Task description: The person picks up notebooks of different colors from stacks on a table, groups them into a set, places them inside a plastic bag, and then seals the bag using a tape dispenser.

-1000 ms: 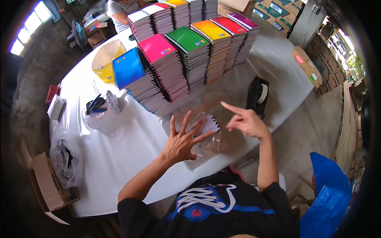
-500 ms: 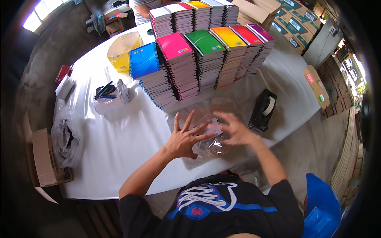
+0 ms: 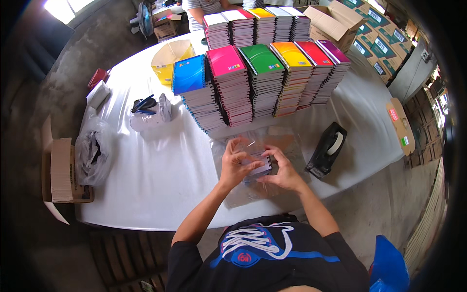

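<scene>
A small stack of spiral-bound notebooks (image 3: 263, 168) stands between my hands near the table's front edge, partly hidden by my fingers. Clear plastic film (image 3: 232, 197) lies under and around it. At the stack's left side my left hand (image 3: 235, 164) is closed, thumb and fingers pinching what looks like a raised fold of the film. My right hand (image 3: 287, 174) curls round the stack's right side, thumb near me and fingers at the far side. How firmly it grips cannot be told. To the right stands a black tape dispenser (image 3: 328, 151) with a roll of tape.
Tall stacks of notebooks, with blue (image 3: 189, 75), pink (image 3: 225, 60) and green (image 3: 260, 58) covers among others, rise just beyond. Blue-handled pliers (image 3: 144, 103) rest on a wrapped bundle at left. An open carton (image 3: 62, 170) sits by the left edge. A person (image 3: 204, 9) is across the table.
Both hands have gone from spread fingers above the film to closed round the stack and film. My right hand has come down beside the stack. The whole view has shifted slightly.
</scene>
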A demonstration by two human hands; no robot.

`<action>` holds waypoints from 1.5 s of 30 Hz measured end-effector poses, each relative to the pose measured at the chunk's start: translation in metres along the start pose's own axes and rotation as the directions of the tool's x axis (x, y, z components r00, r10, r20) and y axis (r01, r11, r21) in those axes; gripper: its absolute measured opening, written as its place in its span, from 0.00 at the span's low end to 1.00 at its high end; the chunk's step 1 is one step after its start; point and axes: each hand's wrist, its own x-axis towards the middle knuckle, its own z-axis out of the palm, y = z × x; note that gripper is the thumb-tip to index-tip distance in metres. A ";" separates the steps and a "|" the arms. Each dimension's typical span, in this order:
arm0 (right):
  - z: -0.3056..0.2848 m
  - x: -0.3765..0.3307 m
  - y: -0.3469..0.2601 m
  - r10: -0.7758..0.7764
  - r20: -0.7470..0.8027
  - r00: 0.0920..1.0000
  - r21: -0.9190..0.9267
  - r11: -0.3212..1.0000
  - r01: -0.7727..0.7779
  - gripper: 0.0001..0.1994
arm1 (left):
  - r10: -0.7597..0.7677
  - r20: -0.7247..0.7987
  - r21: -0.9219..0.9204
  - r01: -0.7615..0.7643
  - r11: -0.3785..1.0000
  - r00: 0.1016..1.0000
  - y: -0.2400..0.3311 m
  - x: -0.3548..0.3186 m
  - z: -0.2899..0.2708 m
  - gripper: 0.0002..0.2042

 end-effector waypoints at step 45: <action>-0.009 0.048 0.003 0.206 0.145 0.968 0.041 0.976 -0.214 0.37 | -0.541 0.187 -0.317 0.571 0.757 0.820 -0.024 0.004 -0.007 0.18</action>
